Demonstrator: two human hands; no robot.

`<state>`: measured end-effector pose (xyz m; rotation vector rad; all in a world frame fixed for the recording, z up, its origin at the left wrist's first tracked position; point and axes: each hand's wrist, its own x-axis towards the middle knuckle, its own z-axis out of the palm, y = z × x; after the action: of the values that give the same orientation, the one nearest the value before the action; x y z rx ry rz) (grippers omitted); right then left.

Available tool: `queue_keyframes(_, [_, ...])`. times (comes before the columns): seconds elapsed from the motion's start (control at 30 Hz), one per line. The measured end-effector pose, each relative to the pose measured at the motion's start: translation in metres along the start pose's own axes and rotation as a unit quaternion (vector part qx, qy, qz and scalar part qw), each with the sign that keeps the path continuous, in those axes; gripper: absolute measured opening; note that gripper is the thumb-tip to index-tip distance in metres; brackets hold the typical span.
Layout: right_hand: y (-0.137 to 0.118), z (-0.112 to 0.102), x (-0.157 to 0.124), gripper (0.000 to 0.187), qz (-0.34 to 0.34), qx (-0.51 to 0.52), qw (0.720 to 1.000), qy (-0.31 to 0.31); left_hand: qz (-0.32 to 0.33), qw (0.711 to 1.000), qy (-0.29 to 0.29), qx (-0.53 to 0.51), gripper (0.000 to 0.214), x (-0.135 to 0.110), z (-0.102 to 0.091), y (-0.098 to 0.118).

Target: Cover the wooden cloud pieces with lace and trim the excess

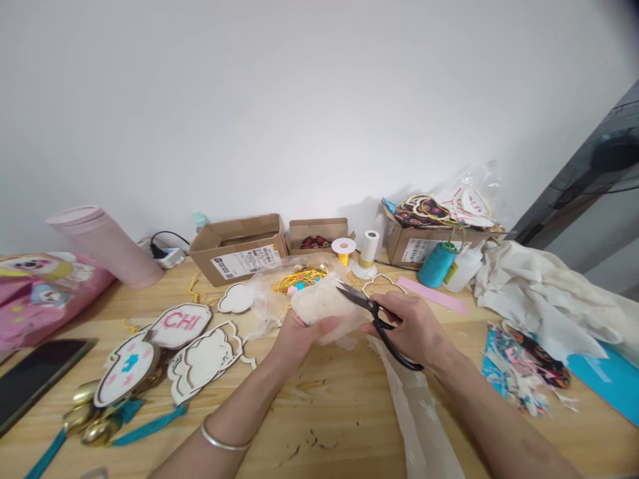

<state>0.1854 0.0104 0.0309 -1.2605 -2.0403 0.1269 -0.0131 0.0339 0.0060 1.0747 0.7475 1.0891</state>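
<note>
My left hand is closed around a cream-coloured wad of fabric held above the middle of the wooden table. My right hand grips black scissors, fingers through the loops, with the blades parted and pointing left onto the top of the fabric. A long strip of pale sheer fabric trails from under the hands toward the near edge. A silver bangle circles my left wrist.
Cloud-shaped wooden cutouts and a "CHI" plaque lie left, with a phone and pink bottle. Cardboard boxes, thread spools and a plastic bag of yellow trim stand behind. Cloth scraps pile right.
</note>
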Motion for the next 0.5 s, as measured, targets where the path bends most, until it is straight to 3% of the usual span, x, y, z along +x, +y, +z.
queue_keyframes(0.5, [0.0004,0.0059,-0.0019,0.026,-0.003,-0.045,0.999,0.028,-0.017,1.0,-0.001,0.013,0.044,-0.0012,0.0022,-0.0016])
